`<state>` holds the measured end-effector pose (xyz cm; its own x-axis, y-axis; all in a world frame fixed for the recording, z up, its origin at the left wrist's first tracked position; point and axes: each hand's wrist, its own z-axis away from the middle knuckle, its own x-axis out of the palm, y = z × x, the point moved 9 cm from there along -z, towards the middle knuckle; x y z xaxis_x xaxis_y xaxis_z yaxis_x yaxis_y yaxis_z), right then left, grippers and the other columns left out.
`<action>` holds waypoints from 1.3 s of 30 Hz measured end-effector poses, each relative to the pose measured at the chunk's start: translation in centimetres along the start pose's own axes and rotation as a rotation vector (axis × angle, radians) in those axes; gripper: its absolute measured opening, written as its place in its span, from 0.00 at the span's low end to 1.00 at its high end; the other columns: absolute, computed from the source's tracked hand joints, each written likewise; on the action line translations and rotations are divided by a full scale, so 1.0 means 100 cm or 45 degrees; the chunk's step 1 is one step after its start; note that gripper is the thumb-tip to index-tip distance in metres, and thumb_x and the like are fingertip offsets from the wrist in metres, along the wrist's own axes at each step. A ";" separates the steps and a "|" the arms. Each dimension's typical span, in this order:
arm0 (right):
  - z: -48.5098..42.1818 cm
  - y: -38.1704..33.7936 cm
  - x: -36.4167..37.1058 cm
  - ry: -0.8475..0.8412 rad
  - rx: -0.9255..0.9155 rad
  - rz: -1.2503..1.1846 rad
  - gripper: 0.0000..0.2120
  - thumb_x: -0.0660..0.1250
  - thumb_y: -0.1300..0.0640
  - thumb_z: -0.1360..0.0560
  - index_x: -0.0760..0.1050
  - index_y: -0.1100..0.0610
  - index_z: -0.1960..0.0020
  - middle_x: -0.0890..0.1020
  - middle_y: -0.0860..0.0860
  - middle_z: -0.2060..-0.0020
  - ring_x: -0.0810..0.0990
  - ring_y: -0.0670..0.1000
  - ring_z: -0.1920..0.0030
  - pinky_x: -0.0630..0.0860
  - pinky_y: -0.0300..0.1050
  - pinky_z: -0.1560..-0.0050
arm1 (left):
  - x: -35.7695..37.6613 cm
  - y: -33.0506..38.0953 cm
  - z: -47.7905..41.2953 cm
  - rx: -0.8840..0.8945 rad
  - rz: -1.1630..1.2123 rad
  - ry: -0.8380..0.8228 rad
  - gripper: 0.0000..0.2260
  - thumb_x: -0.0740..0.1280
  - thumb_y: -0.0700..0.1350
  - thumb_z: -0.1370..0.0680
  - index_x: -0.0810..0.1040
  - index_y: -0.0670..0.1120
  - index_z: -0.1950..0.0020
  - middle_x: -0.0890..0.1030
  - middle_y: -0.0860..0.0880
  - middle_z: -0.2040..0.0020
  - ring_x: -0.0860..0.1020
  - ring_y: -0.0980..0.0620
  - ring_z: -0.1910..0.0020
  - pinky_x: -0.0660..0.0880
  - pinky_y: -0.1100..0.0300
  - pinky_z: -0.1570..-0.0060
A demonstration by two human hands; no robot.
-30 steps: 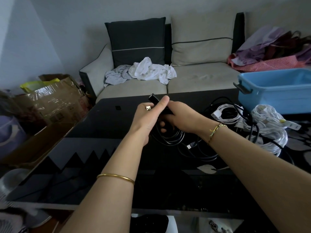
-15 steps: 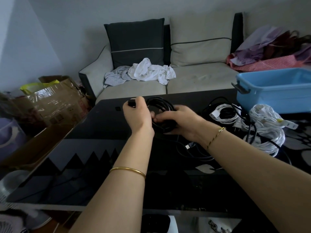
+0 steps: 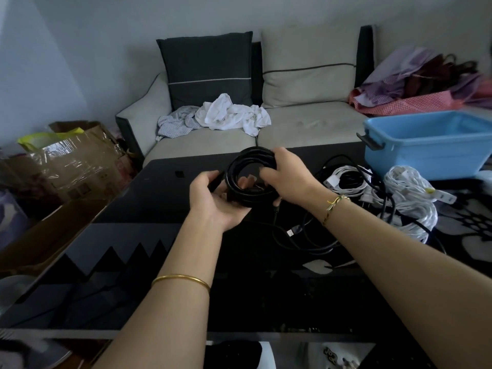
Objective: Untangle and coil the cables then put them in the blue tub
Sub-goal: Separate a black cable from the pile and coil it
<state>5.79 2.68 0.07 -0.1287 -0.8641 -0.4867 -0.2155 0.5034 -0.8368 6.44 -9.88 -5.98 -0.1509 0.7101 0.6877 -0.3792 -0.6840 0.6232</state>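
Above the counter, the left hand cups the coil from below, fingers curled round it, the right hand grips its right side, loose cables lie beside the tub

At frame centre the coil of cable sits between the left hand and right hand (above the bench). Loose cables lie at right, before the tub; the sofa stands behind.
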 end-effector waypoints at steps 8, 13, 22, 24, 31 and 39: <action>0.002 -0.001 -0.017 -0.162 -0.076 0.330 0.10 0.63 0.61 0.25 0.67 0.66 0.49 0.75 0.57 0.67 0.72 0.52 0.82 0.67 0.39 0.81 | -0.027 0.005 -0.012 -0.033 -0.691 0.086 0.14 0.60 0.50 0.20 0.81 0.42 0.48 0.85 0.45 0.52 0.82 0.46 0.49 0.74 0.47 0.42; 0.003 -0.004 -0.019 -0.191 -0.184 0.512 0.12 0.66 0.58 0.25 0.69 0.64 0.47 0.75 0.54 0.59 0.77 0.47 0.65 0.68 0.40 0.69 | 0.018 0.021 -0.011 0.307 -0.991 -0.136 0.21 0.57 0.61 0.21 0.81 0.48 0.45 0.84 0.50 0.50 0.80 0.53 0.52 0.72 0.59 0.56; 0.012 -0.004 -0.031 -0.153 -0.234 0.647 0.15 0.65 0.60 0.25 0.68 0.64 0.42 0.72 0.53 0.54 0.72 0.52 0.55 0.63 0.41 0.61 | 0.072 -0.001 0.009 0.565 -1.549 -0.489 0.15 0.64 0.54 0.21 0.76 0.42 0.57 0.77 0.52 0.70 0.78 0.51 0.68 0.74 0.53 0.58; 0.016 -0.001 -0.039 -0.133 -0.221 0.647 0.15 0.65 0.61 0.25 0.68 0.64 0.41 0.72 0.52 0.55 0.71 0.51 0.55 0.60 0.39 0.63 | 0.077 -0.011 0.008 0.498 -1.485 -0.523 0.14 0.65 0.53 0.22 0.76 0.41 0.55 0.78 0.51 0.69 0.78 0.52 0.70 0.74 0.54 0.62; 0.037 0.031 -0.081 0.064 -0.082 0.567 0.16 0.66 0.58 0.24 0.65 0.65 0.42 0.73 0.54 0.56 0.71 0.52 0.58 0.58 0.39 0.67 | 0.111 -0.052 0.001 0.621 -1.520 -0.597 0.12 0.67 0.49 0.22 0.73 0.42 0.46 0.78 0.49 0.67 0.75 0.56 0.72 0.73 0.59 0.63; 0.050 0.077 -0.126 0.393 0.173 0.251 0.07 0.68 0.57 0.28 0.70 0.58 0.57 0.73 0.46 0.67 0.71 0.44 0.67 0.65 0.33 0.72 | 0.140 -0.081 -0.009 0.713 -1.272 -0.548 0.05 0.63 0.42 0.19 0.72 0.42 0.54 0.71 0.48 0.68 0.68 0.57 0.75 0.71 0.63 0.73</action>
<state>10.59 17.44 -1.53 -0.4444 -0.6987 -0.5606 -0.0296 0.6370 -0.7703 6.56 5.80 -1.72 0.3362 0.9236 -0.1840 0.3062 0.0775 0.9488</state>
